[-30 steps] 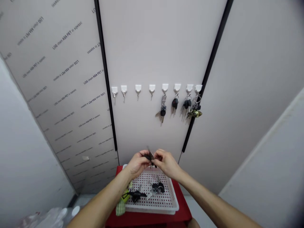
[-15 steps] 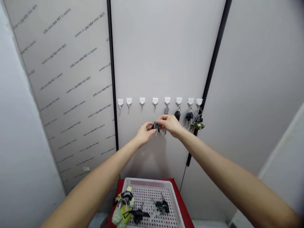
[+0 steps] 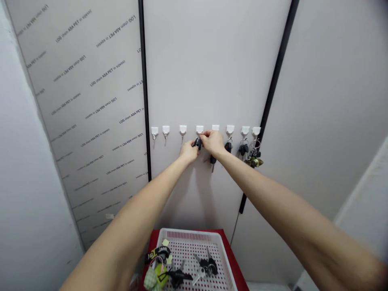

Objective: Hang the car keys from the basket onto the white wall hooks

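Both my hands hold a bunch of black-headed keys (image 3: 197, 143) against the wall panel, just under a white adhesive hook (image 3: 199, 129). My left hand (image 3: 189, 152) pinches the keys from the left and below. My right hand (image 3: 213, 142) grips at the top of the bunch, close to the hook's metal tip; the key ring is hidden by the fingers. Behind my right hand, another set of keys (image 3: 213, 159) hangs, partly covered. To the right, a black key fob (image 3: 228, 146), black keys (image 3: 243, 149) and a bunch with a brass-coloured piece (image 3: 254, 161) hang from hooks.
Bare hooks (image 3: 183, 130) line the panel to the left. Below, a white perforated basket (image 3: 224, 258) on a red surface (image 3: 237, 270) holds keys (image 3: 209, 266), a black lanyard (image 3: 160, 252) and a green plush-like charm (image 3: 150, 279). Black vertical strips (image 3: 144, 81) edge the panel.
Both hands have moved up with the keys, from below the row of hooks to right beneath one hook. The keys hanging behind my right hand are now more covered at the top.
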Tool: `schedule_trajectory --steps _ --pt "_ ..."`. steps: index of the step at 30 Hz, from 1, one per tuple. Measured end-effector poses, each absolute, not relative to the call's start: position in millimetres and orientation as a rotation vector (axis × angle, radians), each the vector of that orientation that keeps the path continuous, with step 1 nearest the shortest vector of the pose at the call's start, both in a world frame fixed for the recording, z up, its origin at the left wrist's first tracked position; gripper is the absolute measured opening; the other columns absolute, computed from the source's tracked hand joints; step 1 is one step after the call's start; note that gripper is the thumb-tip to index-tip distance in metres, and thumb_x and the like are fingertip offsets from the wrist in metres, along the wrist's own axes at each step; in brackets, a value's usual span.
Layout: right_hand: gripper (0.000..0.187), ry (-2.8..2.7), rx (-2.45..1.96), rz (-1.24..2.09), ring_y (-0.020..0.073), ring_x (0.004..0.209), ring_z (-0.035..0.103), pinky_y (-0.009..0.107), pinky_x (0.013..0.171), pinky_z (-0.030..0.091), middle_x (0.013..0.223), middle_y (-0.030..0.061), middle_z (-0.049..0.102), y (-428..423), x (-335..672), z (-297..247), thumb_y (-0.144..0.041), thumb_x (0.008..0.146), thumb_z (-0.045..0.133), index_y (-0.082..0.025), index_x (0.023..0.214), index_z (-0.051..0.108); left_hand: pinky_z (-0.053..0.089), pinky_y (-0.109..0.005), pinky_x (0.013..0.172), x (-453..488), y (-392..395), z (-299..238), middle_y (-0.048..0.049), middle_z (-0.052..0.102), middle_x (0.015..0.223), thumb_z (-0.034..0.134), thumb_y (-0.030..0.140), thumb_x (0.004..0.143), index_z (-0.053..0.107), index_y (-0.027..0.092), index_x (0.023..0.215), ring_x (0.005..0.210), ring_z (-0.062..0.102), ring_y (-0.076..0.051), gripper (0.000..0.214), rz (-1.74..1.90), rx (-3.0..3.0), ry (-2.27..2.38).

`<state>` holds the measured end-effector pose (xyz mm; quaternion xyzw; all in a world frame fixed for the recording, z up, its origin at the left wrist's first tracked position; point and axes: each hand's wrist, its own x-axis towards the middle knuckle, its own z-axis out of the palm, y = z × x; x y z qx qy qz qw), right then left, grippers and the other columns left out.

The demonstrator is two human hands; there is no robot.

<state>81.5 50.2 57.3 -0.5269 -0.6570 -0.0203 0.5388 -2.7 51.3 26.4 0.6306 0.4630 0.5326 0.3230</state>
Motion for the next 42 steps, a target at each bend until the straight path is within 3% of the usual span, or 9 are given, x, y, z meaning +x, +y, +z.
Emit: schedule_trajectory --steps 6,11,14,20,24,31,36,42 --pt "0.021 -1.635 -1.383 -0.018 0.0128 0.063 0.053 0.023 0.063 0.039 0.062 0.0054 0.058 48 83 60 -0.01 0.06 0.039 -0.011 0.069 0.059 0.038 -0.022 0.051 0 51 26 -0.0073 0.056 0.072 0.037 0.015 0.065 0.051 0.012 0.084 0.057 0.052 -0.011 0.024 1.28 1.743 1.356" --pt "0.025 -1.689 -1.23 -0.181 0.0111 0.066 0.051 0.023 0.067 0.038 0.076 0.0052 0.058 24 91 44 -0.014 0.062 0.04 -0.013 0.08 0.056 0.038 -0.023 0.061 -15 31 -2 -0.0089 0.054 0.087 0.042 0.019 0.063 0.039 0.011 0.103 0.069 0.051 -0.013 0.041 1.282 1.782 1.469" --pt "0.026 -1.805 -1.174 -0.187 0.0088 0.062 0.05 0.021 0.064 0.038 0.081 0.0049 0.056 -3 98 1 -0.016 0.063 0.039 -0.013 0.084 0.054 0.038 -0.023 0.062 -23 12 -42 -0.0097 0.053 0.091 0.042 0.02 0.063 0.037 0.009 0.104 0.071 0.05 -0.013 0.043 1.151 1.781 1.474" --pt "0.021 -2.661 -1.535 0.357 0.0136 0.059 0.051 0.022 0.052 0.036 0.066 0.0048 0.058 -61 108 -137 -0.025 0.056 0.048 -0.015 0.073 0.056 0.038 -0.025 0.065 -17 -42 -143 -0.0067 0.057 0.083 0.045 0.022 0.058 0.052 0.012 0.085 0.073 0.051 -0.015 0.029 0.382 2.119 1.352" --pt "0.03 -2.828 -1.665 0.311 0.0189 0.069 0.052 0.025 0.056 0.036 0.083 0.0097 0.055 -83 113 -195 -0.024 0.053 0.049 -0.014 0.081 0.054 0.038 -0.029 0.067 -11 -77 -191 -0.0083 0.056 0.086 0.048 0.024 0.053 0.053 0.015 0.084 0.079 0.05 -0.021 0.032 0.016 2.299 1.399" --pt "0.024 -2.717 -1.661 0.275 0.0156 0.066 0.051 0.023 0.056 0.034 0.083 0.0107 0.053 -74 116 -211 -0.011 0.057 0.038 -0.013 0.075 0.054 0.038 -0.03 0.067 -9 -84 -211 -0.01 0.055 0.087 0.039 0.016 0.057 0.05 0.015 0.085 0.08 0.05 -0.022 0.031 0.035 2.327 1.463" --pt "0.015 -2.563 -1.516 0.427 0.0109 0.059 0.047 0.02 0.052 0.031 0.063 0.0042 0.055 -66 118 -207 -0.011 0.058 0.037 -0.014 0.062 0.052 0.037 -0.027 0.064 -9 -76 -212 -0.0076 0.056 0.084 0.042 0.019 0.057 0.048 0.015 0.087 0.075 0.051 -0.019 0.031 0.175 2.178 1.47" --pt "0.01 -2.164 -1.414 0.863 0.0055 0.045 0.04 0.016 0.043 0.029 0.049 -0.0021 0.047 -56 120 -185 -0.021 0.062 0.042 -0.013 0.058 0.048 0.033 -0.02 0.051 -11 -60 -201 0.0006 0.05 0.055 0.036 0.018 0.062 0.051 0.013 0.061 0.055 0.044 -0.01 0.016 0.533 1.875 1.315"
